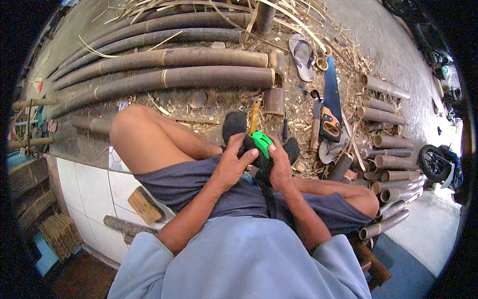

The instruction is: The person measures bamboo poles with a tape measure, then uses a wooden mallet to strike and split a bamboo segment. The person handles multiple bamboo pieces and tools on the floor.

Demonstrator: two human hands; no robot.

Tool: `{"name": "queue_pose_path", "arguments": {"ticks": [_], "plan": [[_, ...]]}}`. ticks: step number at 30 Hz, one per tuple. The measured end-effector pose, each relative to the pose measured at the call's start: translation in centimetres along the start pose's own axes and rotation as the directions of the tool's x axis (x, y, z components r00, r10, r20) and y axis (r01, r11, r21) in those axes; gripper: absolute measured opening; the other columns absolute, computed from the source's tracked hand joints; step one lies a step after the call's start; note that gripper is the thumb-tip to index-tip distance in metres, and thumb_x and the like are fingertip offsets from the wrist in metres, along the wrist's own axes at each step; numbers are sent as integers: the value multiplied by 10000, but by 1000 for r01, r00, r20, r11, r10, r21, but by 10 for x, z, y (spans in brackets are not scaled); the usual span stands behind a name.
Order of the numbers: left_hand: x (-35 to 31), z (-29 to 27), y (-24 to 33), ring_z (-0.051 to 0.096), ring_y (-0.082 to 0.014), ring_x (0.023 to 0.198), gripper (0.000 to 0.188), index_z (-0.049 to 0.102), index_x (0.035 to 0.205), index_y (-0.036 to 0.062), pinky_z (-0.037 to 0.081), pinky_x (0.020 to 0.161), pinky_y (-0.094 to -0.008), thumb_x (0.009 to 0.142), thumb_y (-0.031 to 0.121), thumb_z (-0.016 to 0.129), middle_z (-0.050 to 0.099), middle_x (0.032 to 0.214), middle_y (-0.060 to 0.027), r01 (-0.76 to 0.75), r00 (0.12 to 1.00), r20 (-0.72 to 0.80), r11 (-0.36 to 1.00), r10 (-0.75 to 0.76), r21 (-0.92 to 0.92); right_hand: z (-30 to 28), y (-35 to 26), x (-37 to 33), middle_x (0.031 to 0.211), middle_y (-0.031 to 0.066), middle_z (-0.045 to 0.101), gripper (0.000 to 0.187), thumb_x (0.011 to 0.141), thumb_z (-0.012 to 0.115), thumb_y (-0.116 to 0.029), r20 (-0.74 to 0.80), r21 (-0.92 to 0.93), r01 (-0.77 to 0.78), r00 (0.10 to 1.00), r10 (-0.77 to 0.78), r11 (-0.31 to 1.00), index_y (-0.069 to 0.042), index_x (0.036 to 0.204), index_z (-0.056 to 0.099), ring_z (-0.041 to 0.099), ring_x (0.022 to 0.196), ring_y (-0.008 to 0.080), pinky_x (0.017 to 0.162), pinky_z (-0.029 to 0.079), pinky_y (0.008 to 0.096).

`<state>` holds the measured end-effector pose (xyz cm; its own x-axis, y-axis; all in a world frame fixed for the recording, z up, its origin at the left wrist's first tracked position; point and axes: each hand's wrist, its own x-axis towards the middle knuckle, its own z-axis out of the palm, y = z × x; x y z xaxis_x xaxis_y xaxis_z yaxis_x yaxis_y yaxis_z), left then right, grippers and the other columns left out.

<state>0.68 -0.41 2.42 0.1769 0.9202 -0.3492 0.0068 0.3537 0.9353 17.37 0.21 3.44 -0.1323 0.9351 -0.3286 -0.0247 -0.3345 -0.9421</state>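
Observation:
Both my hands are closed round a bright green tape measure (261,143) in front of my lap. A short length of its yellow tape (254,117) sticks out away from me, toward the bamboo poles. My left hand (235,160) grips the case from the left side, its thumb lying along it. On the right side, my right hand (280,164) holds the case with the thumb on its edge. The undersides of the fingers are partly hidden. Dark coverings on my feet (234,125) show just beyond the hands.
Long bamboo poles (184,77) lie across the floor ahead. To the right are a blue handsaw (332,84), a wooden-handled knife (316,122), a sandal (302,57) and several cut bamboo pieces (381,114). A wood block (145,204) rests on white tiles at left. Shavings litter the ground.

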Motion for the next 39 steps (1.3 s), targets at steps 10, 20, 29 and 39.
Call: {"name": "queue_pose_path", "arguments": {"ticks": [10,20,29,39], "plan": [[2,2,-4,564,-149,1129,550,495,1368,-40,442,997,-303,989,333,635,628,1194,-112,103,994,-20,984,-108,-145,3,-3,-8,1180,132,623,449,1047,545,-321,24,-297,-17,999,26,955,38,1317,542,568,1084,175,943,463,318],[4,7,-12,562,-131,1108,454,534,1352,1,439,994,-282,1058,347,522,608,1231,-61,159,979,3,758,-203,-633,20,4,7,1017,214,694,360,1067,468,-248,-96,-476,167,966,-239,864,31,1237,620,693,951,325,842,521,375],[3,6,-1,593,-124,1048,392,575,1309,11,474,939,-279,1013,261,632,647,1146,-54,145,966,-116,860,-229,-489,28,13,12,1075,252,676,309,1028,526,-235,-65,-505,128,981,-185,853,11,1181,633,656,986,433,871,520,457],[12,3,-14,488,-274,1300,573,535,1364,-35,328,1126,-368,1093,442,370,548,1333,-171,-113,947,-259,950,192,291,16,3,4,1122,157,703,510,918,713,-325,19,-110,-69,997,71,992,-13,1304,594,678,1034,253,911,523,361]]}}
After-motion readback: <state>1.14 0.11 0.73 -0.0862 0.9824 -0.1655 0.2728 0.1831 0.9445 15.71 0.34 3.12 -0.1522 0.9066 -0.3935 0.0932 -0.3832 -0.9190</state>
